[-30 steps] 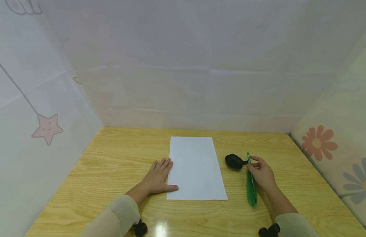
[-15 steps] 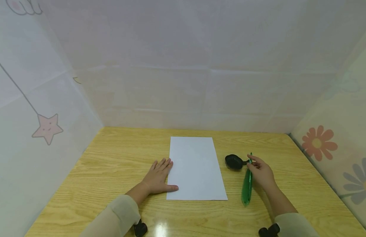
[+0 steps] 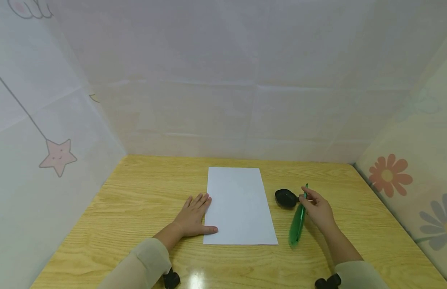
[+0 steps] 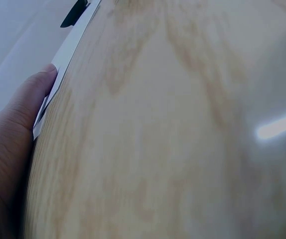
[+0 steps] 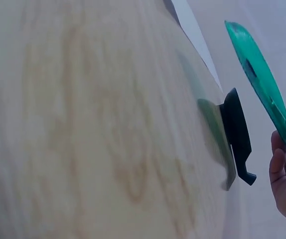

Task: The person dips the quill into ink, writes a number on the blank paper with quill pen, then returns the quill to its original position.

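On the left edge of a white sheet of paper [image 3: 237,204] my left hand [image 3: 195,218] rests flat, fingers spread and thumb on the sheet. My right hand [image 3: 319,209] pinches one end of a long, thin, see-through green plastic piece [image 3: 297,225] between thumb and fingers. In the right wrist view the green piece [image 5: 258,69] appears held up in the air, with a dark slot in its side. Left of my right fingertips lies a black oval thing [image 3: 286,198] with a short stem; the right wrist view gives its side [image 5: 236,129].
Beneath everything is a wood-grain table [image 3: 136,192]. Pale sheeting [image 3: 223,120] with printed stars and flowers walls in its back and sides. A black wrist device [image 3: 171,278] sits at my left sleeve, and another wrist device [image 3: 328,282] at the right.
The free lower end of the green plastic piece has swung left toward the paper. My right fingers have shifted slightly left and away from me. My left hand and the paper stay put.
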`<state>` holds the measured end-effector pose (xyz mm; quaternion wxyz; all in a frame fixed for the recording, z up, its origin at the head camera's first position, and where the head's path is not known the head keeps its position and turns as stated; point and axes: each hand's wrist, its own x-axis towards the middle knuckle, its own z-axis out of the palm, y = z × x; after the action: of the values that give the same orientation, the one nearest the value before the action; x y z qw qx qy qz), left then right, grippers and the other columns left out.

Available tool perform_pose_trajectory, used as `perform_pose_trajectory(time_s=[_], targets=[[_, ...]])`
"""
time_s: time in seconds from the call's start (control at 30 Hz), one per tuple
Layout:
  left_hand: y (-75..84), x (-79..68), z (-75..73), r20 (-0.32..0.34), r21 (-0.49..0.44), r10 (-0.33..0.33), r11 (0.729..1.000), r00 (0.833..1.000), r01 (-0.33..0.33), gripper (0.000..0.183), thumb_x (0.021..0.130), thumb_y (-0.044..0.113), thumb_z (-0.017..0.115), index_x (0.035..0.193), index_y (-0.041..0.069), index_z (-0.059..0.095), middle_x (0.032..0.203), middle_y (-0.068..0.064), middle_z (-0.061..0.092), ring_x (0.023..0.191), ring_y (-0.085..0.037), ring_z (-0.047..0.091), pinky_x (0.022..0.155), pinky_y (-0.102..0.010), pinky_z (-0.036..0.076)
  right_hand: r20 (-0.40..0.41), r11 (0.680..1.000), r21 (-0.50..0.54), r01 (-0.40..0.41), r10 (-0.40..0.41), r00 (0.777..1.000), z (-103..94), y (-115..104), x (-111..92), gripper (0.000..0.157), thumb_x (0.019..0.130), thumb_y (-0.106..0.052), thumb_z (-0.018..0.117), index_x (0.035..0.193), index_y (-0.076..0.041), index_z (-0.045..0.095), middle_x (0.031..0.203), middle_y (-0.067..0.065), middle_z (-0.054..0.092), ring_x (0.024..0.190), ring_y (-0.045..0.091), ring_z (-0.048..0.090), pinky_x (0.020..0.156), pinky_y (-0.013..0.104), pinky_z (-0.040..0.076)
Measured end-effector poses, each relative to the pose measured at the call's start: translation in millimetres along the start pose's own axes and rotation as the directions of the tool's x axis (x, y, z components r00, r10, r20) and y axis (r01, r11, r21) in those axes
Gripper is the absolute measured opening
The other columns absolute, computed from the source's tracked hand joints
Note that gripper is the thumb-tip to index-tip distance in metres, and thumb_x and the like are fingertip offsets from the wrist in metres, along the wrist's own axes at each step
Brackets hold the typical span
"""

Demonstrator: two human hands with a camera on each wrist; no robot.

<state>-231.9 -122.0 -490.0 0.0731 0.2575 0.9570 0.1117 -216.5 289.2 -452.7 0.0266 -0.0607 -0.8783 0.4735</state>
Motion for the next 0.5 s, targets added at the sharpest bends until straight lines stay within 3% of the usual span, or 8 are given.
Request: perform_pose_trajectory(time_s=[0.1, 0.2, 0.33, 0.4, 0.5], targets=[[-0.3, 0.2, 0.3, -0.001, 0.001, 0.000, 1.000, 1.000, 0.000, 0.107, 0.082, 0.077, 0.053, 0.158, 0.009, 0.017, 0.166, -0.007, 0.014, 0.154, -0.027, 0.010, 0.123, -0.054, 0.007, -0.006, 0.998, 0.059, 0.024, -0.024, 1.000, -0.5, -2.0, -0.4, 0.056, 0.104, -0.036, 0.045, 0.152, -0.009, 0.036, 0.131, 0.011, 0.057, 0.079, 0.000, 0.051, 0.065, 0.023, 0.050], [-0.8, 0.5, 0.9, -0.001, 0.000, 0.001, 1.000, 1.000, -0.001, 0.107, 0.082, 0.077, 0.053, 0.158, 0.009, 0.018, 0.166, -0.007, 0.014, 0.154, -0.027, 0.010, 0.123, -0.054, 0.007, -0.020, 0.989, 0.131, 0.061, -0.059, 0.998, -0.6, -3.2, -0.5, 0.051, 0.106, -0.028, 0.040, 0.153, -0.008, 0.034, 0.121, -0.008, 0.062, 0.082, 0.000, 0.055, 0.070, 0.024, 0.054], [-0.4, 0.4, 0.5, -0.001, -0.003, 0.002, 1.000, 1.000, -0.002, 0.107, 0.082, 0.077, 0.053, 0.158, 0.009, 0.018, 0.166, -0.007, 0.014, 0.154, -0.027, 0.010, 0.123, -0.055, 0.007, -0.041, 0.973, 0.206, 0.102, -0.095, 0.995, 0.4, -3.6, 0.3, 0.048, 0.105, -0.014, 0.036, 0.152, -0.005, 0.034, 0.107, -0.029, 0.057, 0.083, -0.003, 0.060, 0.074, 0.024, 0.057], [-0.3, 0.3, 0.3, -0.001, -0.001, 0.002, 1.000, 1.000, -0.002, 0.107, 0.082, 0.077, 0.053, 0.158, 0.009, 0.017, 0.166, -0.007, 0.014, 0.154, -0.027, 0.010, 0.123, -0.055, 0.007, -0.052, 0.972, 0.209, 0.109, -0.100, 0.994, 1.3, -3.5, 1.0, 0.048, 0.104, -0.010, 0.038, 0.152, -0.005, 0.035, 0.110, -0.024, 0.061, 0.082, -0.004, 0.060, 0.073, 0.023, 0.057], [-0.6, 0.6, 0.9, -0.003, 0.003, 0.004, 1.000, 1.000, -0.004, 0.107, 0.082, 0.077, 0.053, 0.158, 0.009, 0.017, 0.166, -0.007, 0.014, 0.154, -0.028, 0.011, 0.123, -0.055, 0.007, -0.068, 0.976, 0.187, 0.109, -0.098, 0.993, 3.0, -3.1, 2.0, 0.047, 0.104, -0.011, 0.043, 0.151, -0.007, 0.038, 0.125, 0.001, 0.065, 0.080, -0.005, 0.061, 0.072, 0.023, 0.057]])
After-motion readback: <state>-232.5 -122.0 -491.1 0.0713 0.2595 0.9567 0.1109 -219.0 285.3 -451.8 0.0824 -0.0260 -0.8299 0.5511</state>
